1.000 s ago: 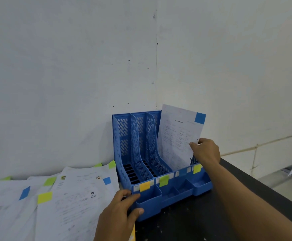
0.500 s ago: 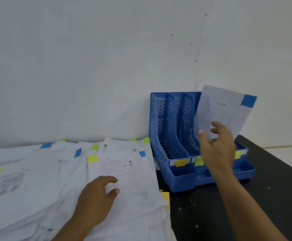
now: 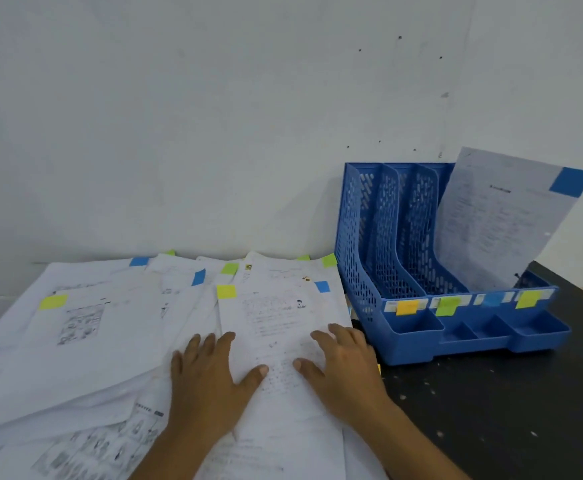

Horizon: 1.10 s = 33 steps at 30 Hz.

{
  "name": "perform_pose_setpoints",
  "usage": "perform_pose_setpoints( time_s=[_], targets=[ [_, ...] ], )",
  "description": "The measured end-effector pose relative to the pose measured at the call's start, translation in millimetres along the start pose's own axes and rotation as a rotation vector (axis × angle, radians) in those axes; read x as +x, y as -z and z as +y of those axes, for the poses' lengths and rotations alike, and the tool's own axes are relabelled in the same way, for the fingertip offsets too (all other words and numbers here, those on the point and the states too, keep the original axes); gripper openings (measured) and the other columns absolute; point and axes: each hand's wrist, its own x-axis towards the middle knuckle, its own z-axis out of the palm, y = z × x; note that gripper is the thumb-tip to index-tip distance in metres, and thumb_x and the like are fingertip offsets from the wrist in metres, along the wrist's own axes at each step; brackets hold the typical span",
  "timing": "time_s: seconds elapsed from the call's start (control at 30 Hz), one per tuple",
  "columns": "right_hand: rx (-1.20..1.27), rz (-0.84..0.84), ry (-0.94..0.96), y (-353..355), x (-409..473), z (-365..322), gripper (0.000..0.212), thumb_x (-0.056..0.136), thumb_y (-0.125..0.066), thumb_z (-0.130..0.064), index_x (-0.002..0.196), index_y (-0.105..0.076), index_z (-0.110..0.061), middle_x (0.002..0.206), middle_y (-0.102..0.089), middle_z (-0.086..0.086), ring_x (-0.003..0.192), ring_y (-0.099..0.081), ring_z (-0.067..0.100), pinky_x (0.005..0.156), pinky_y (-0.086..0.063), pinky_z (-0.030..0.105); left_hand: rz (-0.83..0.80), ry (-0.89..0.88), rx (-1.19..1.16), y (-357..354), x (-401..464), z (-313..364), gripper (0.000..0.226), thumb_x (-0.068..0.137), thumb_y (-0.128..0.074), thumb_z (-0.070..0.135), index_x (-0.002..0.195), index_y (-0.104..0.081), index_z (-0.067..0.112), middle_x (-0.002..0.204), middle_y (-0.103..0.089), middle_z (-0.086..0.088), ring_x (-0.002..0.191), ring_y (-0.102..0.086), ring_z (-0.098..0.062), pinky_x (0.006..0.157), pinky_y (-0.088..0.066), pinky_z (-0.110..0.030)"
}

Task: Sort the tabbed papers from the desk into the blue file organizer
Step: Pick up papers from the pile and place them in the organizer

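Resting flat, fingers spread: left hand (image 3: 210, 379), right hand (image 3: 343, 370) on top tabbed paper (image 3: 283, 317).

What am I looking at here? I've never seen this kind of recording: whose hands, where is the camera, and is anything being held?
There is no machine: a person wears a camera on the head, looking down at their own hands. The left hand and right hand lie flat on the top sheet of a loose pile of tabbed papers on the desk. Neither holds anything. To the right stands the blue organizer, with one blue-tabbed paper leaning in its slot furthest right.
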Motion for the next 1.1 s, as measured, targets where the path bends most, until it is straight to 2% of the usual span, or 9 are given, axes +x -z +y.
perform_pose_setpoints(
  time_s=[0.2, 0.47, 0.57, 0.67, 0.8, 0.87, 0.93, 1.0, 1.1],
  targets=[
    [-0.025, -0.072, 0.015, -3.4, -7.8, -2.1, 0.062, 0.096, -0.037, -0.066, 0.149, -0.037, -0.034, 0.159, -0.027, -0.006, 0.146, -0.019, 0.019, 0.117, -0.019, 0.039, 0.029, -0.011, -0.071, 0.9, 3.9, 3.1, 0.075, 0.086, -0.052, 0.064, 0.149, -0.025, 0.034, 0.153, -0.035, 0.008, 0.147, -0.016, -0.018, 0.119, 0.001, -0.046],
    [0.071, -0.157, 0.074, 5.3, -13.1, 2.4, 0.066, 0.09, -0.049, -0.068, 0.148, -0.039, -0.037, 0.159, -0.026, -0.011, 0.148, -0.014, 0.013, 0.119, -0.01, 0.036, 0.265, 0.067, -0.44, 7.4, 12.6, 0.9, 0.067, 0.077, -0.079, 0.019, 0.137, -0.049, 0.019, 0.123, -0.064, -0.004, 0.113, -0.057, -0.027, 0.101, -0.043, -0.046],
    [0.118, -0.146, 0.05, 7.1, -14.5, 1.2, 0.08, 0.086, -0.056, -0.069, 0.153, -0.026, -0.038, 0.164, -0.013, -0.01, 0.15, -0.005, 0.014, 0.121, -0.009, 0.037, 0.354, 0.054, -0.596, 14.9, 8.2, 3.8, 0.059, 0.082, -0.073, 0.007, 0.134, -0.051, 0.022, 0.108, -0.069, 0.0, 0.092, -0.065, -0.014, 0.095, -0.049, -0.035],
    [0.264, -0.124, -0.004, 13.4, -16.2, -1.5, 0.101, 0.083, -0.066, -0.062, 0.157, -0.002, -0.037, 0.165, 0.008, -0.012, 0.152, 0.006, 0.013, 0.122, -0.006, 0.035, 0.36, 0.058, -0.915, 28.0, 5.3, 5.9, 0.052, 0.085, -0.067, -0.003, 0.126, -0.054, 0.027, 0.096, -0.069, 0.003, 0.074, -0.066, 0.003, 0.072, -0.049, -0.005],
    [0.527, 0.059, -0.081, 29.3, -15.8, -6.4, 0.105, 0.088, -0.063, -0.055, 0.154, 0.016, -0.035, 0.165, -0.002, -0.014, 0.151, -0.007, 0.01, 0.123, -0.014, 0.034, 0.344, 0.129, -1.157, 41.3, 8.1, 3.6, 0.051, 0.086, -0.067, -0.001, 0.118, -0.057, 0.037, 0.096, -0.067, 0.002, 0.071, -0.065, 0.004, 0.062, -0.05, -0.009],
    [0.663, 0.116, -0.133, 39.8, -13.2, -4.0, 0.097, 0.091, -0.061, -0.051, 0.156, 0.009, -0.036, 0.159, -0.029, -0.011, 0.144, -0.032, 0.013, 0.119, -0.031, 0.038, 0.301, 0.138, -1.263, 44.2, 10.8, 2.1, 0.052, 0.085, -0.067, -0.001, 0.113, -0.058, 0.043, 0.099, -0.069, 0.0, 0.075, -0.067, -0.003, 0.068, -0.054, -0.019],
    [0.761, 0.147, -0.139, 51.8, -12.4, 4.5, 0.064, 0.095, -0.059, -0.044, 0.151, -0.028, -0.037, 0.136, -0.059, -0.007, 0.123, -0.057, 0.015, 0.106, -0.048, 0.041, 0.242, 0.135, -1.319, 47.0, 12.7, 4.3, 0.054, 0.085, -0.067, 0.0, 0.115, -0.058, 0.044, 0.102, -0.07, -0.003, 0.086, -0.067, -0.016, 0.079, -0.052, -0.033],
    [0.801, 0.184, -0.145, 67.3, -15.4, 13.5, 0.018, 0.096, -0.06, -0.04, 0.111, -0.063, -0.029, 0.104, -0.072, -0.001, 0.097, -0.068, 0.021, 0.089, -0.056, 0.049, 0.178, 0.114, -1.36, 49.5, 13.8, 12.2, 0.055, 0.086, -0.065, 0.0, 0.12, -0.057, 0.043, 0.101, -0.069, -0.003, 0.09, -0.065, -0.022, 0.08, -0.051, -0.038],
    [0.877, 0.133, -0.215, 93.4, -30.3, 29.6, 0.022, 0.096, -0.061, -0.036, 0.092, -0.071, -0.017, 0.09, -0.075, -0.003, 0.085, -0.071, 0.016, 0.078, -0.06, 0.04, 0.127, 0.055, -1.36, 52.5, 15.8, 30.9, 0.057, 0.086, -0.066, 0.0, 0.125, -0.054, 0.04, 0.1, -0.07, -0.001, 0.091, -0.066, -0.023, 0.082, -0.052, -0.042]
  ],
)
